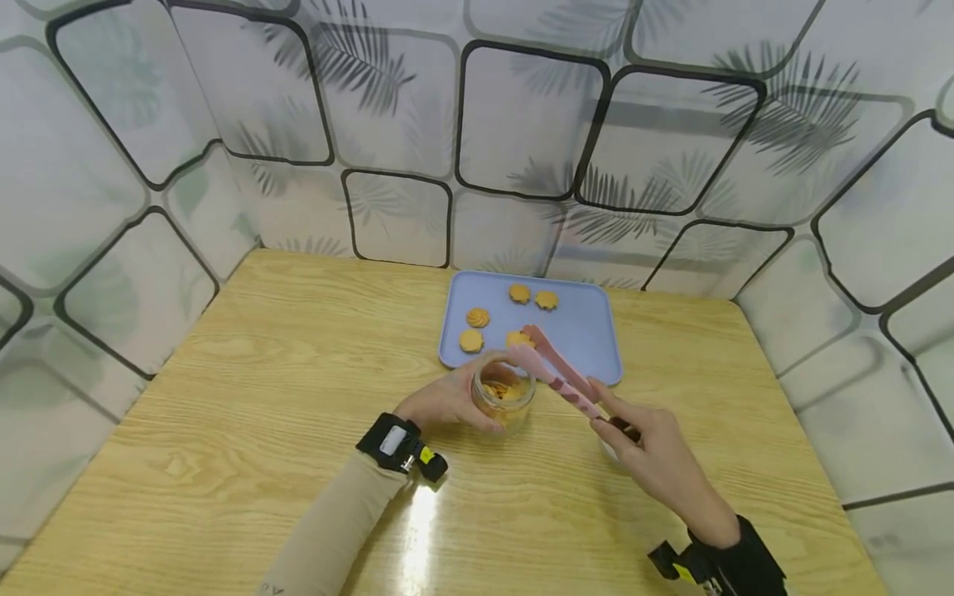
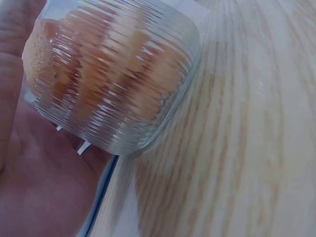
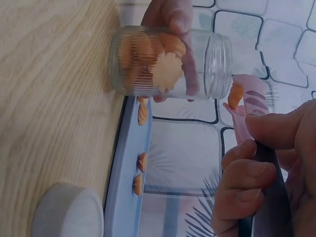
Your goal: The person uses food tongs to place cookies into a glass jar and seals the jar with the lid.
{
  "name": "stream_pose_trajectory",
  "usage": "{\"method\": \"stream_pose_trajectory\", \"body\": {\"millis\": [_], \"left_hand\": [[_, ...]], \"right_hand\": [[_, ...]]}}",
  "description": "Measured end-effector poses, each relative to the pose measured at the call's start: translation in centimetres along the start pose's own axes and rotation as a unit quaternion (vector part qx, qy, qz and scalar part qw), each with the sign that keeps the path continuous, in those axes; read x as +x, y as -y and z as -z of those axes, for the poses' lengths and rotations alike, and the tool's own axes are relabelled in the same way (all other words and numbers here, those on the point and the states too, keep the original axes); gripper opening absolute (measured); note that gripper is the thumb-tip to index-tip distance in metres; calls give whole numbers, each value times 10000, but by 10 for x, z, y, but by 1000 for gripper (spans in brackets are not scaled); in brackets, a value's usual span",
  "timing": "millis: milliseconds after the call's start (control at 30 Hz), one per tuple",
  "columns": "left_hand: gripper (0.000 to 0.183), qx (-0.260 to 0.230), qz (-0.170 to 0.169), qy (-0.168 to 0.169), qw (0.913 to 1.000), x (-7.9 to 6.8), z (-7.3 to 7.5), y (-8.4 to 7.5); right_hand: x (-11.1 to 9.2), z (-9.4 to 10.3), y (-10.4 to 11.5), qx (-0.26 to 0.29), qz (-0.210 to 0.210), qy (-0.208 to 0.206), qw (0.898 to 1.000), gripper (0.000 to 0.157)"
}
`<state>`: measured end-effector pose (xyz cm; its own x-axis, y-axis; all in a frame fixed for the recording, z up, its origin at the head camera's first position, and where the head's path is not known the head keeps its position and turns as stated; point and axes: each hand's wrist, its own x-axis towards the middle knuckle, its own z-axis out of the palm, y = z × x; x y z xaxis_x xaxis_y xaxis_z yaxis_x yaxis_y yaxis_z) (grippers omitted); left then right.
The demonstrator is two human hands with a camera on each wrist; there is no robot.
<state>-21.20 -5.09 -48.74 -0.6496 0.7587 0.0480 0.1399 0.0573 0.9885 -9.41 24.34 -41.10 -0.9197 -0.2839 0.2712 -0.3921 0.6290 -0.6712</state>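
A ribbed glass jar with several cookies inside stands upright on the table, gripped round its side by my left hand. The cookies show through the glass in the right wrist view. My right hand holds pink tongs with dark handles. Between the tong tips is a cookie, just beyond the jar's mouth. Behind the jar lies a blue tray bearing several cookies, among them a swirled one.
A round white lid-like object sits on the wooden table, mostly hidden under my right hand in the head view. A patterned curtain encloses the table at the back and both sides.
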Motion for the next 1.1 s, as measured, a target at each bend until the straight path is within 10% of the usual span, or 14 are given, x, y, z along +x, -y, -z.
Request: {"method": "stream_pose_trajectory", "body": {"millis": [467, 1100], "left_hand": [[117, -170, 660, -154, 9976, -4, -1, -4], [102, -264, 78, 21, 9996, -2, 1, -1]], "right_hand": [[-7, -4, 5, 100, 353, 62, 9993, 48], [-9, 1, 8, -200, 477, 281, 9983, 52]]}}
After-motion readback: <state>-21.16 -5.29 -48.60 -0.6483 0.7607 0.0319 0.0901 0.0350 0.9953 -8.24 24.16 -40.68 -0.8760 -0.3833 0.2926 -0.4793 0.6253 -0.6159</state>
